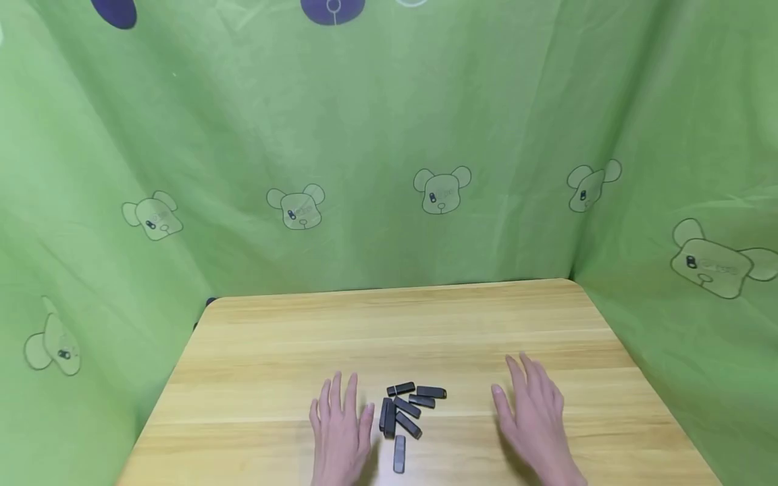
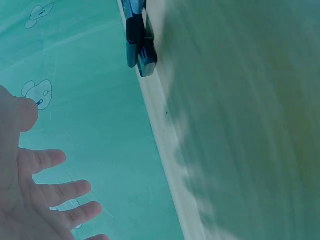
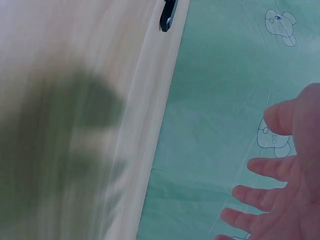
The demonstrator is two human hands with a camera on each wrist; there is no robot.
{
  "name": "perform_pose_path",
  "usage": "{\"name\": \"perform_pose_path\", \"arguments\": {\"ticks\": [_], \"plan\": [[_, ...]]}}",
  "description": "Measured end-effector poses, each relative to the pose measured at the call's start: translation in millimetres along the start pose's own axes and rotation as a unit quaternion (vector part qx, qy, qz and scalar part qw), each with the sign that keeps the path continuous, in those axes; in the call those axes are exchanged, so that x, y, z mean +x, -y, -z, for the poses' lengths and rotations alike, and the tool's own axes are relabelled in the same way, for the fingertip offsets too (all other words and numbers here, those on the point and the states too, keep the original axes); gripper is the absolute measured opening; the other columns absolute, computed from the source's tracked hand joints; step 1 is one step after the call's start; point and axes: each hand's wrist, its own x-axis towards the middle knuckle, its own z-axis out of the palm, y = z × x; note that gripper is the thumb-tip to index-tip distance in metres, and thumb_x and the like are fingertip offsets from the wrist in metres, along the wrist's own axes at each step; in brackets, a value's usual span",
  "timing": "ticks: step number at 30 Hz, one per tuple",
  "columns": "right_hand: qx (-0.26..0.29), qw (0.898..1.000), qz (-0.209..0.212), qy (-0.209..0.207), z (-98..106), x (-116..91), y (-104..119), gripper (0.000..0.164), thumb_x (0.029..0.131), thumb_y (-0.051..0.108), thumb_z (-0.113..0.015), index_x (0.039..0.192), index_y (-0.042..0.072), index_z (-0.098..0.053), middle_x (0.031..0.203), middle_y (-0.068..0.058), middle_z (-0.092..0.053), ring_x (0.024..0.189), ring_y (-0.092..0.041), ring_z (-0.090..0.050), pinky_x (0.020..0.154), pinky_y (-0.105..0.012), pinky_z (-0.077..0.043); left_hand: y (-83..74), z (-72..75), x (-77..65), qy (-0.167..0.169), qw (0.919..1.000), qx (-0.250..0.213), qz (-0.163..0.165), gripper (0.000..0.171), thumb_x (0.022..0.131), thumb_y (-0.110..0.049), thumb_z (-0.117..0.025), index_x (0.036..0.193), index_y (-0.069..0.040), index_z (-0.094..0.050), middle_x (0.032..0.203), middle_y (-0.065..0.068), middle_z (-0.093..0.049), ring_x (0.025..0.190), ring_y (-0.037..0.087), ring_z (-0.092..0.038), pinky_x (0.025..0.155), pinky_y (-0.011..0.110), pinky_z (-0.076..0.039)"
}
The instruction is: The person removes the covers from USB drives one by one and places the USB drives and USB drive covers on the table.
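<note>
A loose cluster of small dark blocks lies on the near middle of the surface, a pale wooden top with fine straight grain running side to side and rounded far corners. The blocks are slim, flat, oblong pieces with a matte black-grey finish; several overlap or touch at odd angles, and one block lies apart, lengthwise, on the near side of the cluster.

The left hand rests palm down just left of the blocks, its fingers straight and slightly spread, holding nothing; its nearest finger comes close to the cluster's left edge, though whether it touches cannot be told. The right hand lies flat to the right of the blocks, well apart from them, with its fingers likewise straight and relaxed and nothing in its grasp.

In the left wrist view the left hand's fingers are spread and bare against the cloth, and a few of the blocks show dark and glossy-edged by the surface's rim. The right wrist view shows the right hand's fingers open too, with one block at the rim; the wood there is blurred.

Behind and on both sides of the blocks hangs a soft green cloth, creased and printed with pale bear heads.
</note>
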Motion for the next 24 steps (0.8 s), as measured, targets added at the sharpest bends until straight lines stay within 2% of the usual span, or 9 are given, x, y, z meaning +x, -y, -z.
{"name": "perform_pose_path", "arguments": {"ticks": [10,17,24], "plan": [[-0.007,0.998,0.046,-0.04,-1,16,4,0.058,0.093,0.016,-0.068,0.144,-0.003,-0.048,0.147,-0.034,-0.045,0.132,-0.054,-0.041,0.095,-0.07,-0.034,-4.1,2.1,2.3,0.005,1.0,-0.008,-0.001,0.052,0.102,-0.033,-0.054,0.146,-0.006,-0.047,0.15,0.027,-0.047,0.137,0.045,-0.045,0.108,0.071,-0.036],[-0.013,0.997,0.068,-0.02,-6,28,13,0.06,0.091,0.015,-0.07,0.144,-0.002,-0.048,0.147,-0.031,-0.047,0.131,-0.052,-0.044,0.095,-0.07,-0.037,-7.8,1.9,3.3,-0.006,0.9998,-0.007,-0.016,0.053,0.1,-0.03,-0.058,0.146,-0.006,-0.047,0.148,0.027,-0.05,0.136,0.044,-0.047,0.109,0.068,-0.036],[-0.012,0.995,0.095,0.002,-18,36,24,0.055,0.091,0.014,-0.071,0.14,-0.002,-0.053,0.141,-0.029,-0.054,0.126,-0.049,-0.051,0.095,-0.068,-0.042,-18.4,1.7,4.5,-0.006,0.9994,-0.004,-0.034,0.053,0.101,-0.033,-0.057,0.146,-0.008,-0.048,0.147,0.024,-0.052,0.136,0.041,-0.048,0.107,0.065,-0.038]]}}
